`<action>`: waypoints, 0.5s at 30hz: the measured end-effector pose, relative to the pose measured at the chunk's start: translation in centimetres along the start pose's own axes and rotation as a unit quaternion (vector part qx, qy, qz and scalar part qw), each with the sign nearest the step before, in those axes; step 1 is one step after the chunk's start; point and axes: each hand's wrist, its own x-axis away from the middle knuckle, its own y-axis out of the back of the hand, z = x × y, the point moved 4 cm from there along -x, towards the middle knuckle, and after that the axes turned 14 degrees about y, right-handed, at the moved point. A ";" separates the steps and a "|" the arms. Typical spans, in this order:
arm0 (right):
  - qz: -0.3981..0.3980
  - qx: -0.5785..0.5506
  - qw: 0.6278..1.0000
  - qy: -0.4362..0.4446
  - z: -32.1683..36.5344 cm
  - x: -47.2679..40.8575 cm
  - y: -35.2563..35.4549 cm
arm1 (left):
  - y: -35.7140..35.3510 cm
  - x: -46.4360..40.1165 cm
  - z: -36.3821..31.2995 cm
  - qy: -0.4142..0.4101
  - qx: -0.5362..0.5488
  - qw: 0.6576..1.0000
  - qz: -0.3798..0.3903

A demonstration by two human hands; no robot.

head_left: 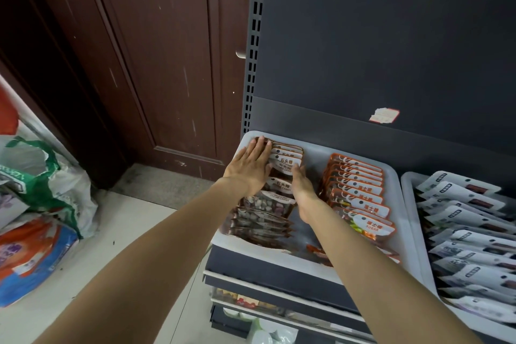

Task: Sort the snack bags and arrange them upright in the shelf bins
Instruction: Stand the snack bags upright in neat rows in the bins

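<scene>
The left hand (pixel 252 166) lies flat with straight fingers on the left flank of a row of brown snack bags (pixel 282 173), its fingertips reaching the bags at the back of the row. The right hand (pixel 303 190) presses the opposite flank of the same row, fingers also straight and close together, so the bags sit squeezed between the two palms. Their white headers carry the characters 石头糖 with "STONE CANDY" printed below; clear windows lower down show pebble-like sweets. Nearer the front edge, more of these brown bags (pixel 259 220) lie tipped flat over one another.

Both groups sit in the left half of a white bin (pixel 315 152) on the shelf. In its right half stands a row of orange-edged bags (pixel 360 195), leaning back in overlapping order, labelled 瑞士糖, the nearest also reading "SUGAR". Just beside it, a second white bin (pixel 409 184) holds white bags (pixel 469 220) with dark labels too small to read.

A torn sticker (pixel 384 115) clings to the dark back panel (pixel 391 36). Left of the shelf are a brown door (pixel 167 64) and plastic sacks (pixel 36 204) on the floor.
</scene>
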 end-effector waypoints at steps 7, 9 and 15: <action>-0.013 0.060 0.993 0.097 0.8 3.5 2.5 | 0.5 6.8 1.8 -0.087 0.175 0.981 0.012; -0.017 0.066 0.992 0.109 -0.1 4.5 3.1 | -0.4 8.9 1.9 -0.119 0.114 0.985 0.043; 0.010 0.054 0.997 0.046 -1.9 7.4 1.0 | -1.0 8.0 1.3 -0.080 -0.080 0.993 0.023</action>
